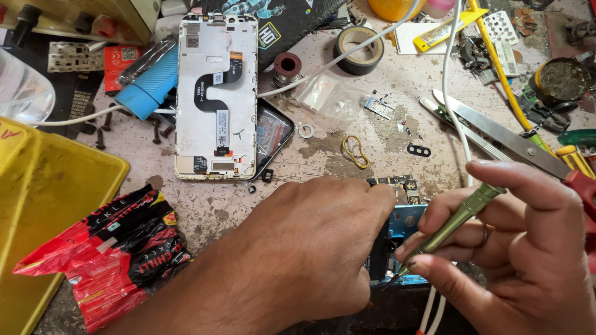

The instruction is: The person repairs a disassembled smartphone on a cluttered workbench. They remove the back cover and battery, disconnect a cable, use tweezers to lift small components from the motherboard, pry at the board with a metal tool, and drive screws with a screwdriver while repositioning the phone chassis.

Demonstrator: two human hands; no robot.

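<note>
Screwdriver point(459, 217) pinched in right hand point(521, 248), long axis slanting down-left, tip touching blue circuit board point(406, 220) just left of that hand; left hand point(310, 248) lies closed over the board's left side, equally near, near bench front edge.

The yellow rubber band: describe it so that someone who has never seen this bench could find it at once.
Start at the opened phone frame lying back-up in the upper middle of the worktable. Look to the right of its lower end, past the small metal washer. There the yellow rubber band lies flat as a pinched loop, the only soft yellow ring among dark screws and metal bits.
</note>
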